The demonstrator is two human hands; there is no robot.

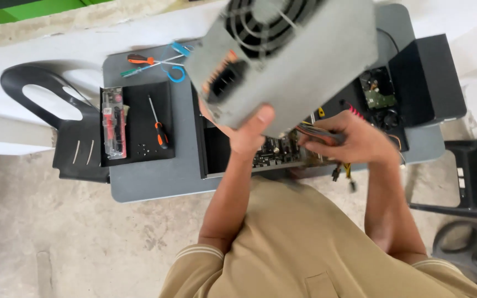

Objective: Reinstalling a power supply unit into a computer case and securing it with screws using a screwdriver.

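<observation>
The grey power supply box point(288, 55) is up in the air, tilted, fan side facing the camera, right above the open computer case point(260, 157) on the counter point(155, 179). Left hand point(247, 132) props it from underneath, thumb pressed on the lower edge — looks like that takes the weight. Right hand point(354, 140) has its fingers pinched around the bundle of coloured wires point(318, 132), probably keeping them untangled. Orange-handled screwdriver point(158, 124) sits on a black panel point(139, 121) off to the left, scissors point(169, 63) further back.

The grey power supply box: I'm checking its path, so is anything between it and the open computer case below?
Yes. The left hand holds the power supply box above the computer case; the right hand grips the cable bundle between them.
</observation>
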